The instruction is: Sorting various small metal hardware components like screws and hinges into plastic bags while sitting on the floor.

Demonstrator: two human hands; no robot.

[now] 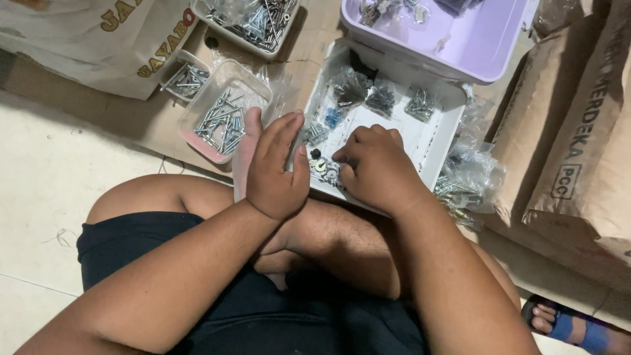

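Lower frame: bare knees, black shorts. Frame centre: left hand (275, 172) flat, fingers together and extended, holding nothing, at the white tray's (430, 141) near-left edge. Right hand (376, 168) curled narrow, fingertips pinching at small washers (323, 167) in the tray's near corner. Further in: bagged screws (381, 97). Upper left: clear tub of bolts (222, 118). Top: lilac bin (473, 49).

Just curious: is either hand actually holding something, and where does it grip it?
It cannot be told. The right hand pinches among small washers in the white tray; the left hand rests beside, seemingly empty.
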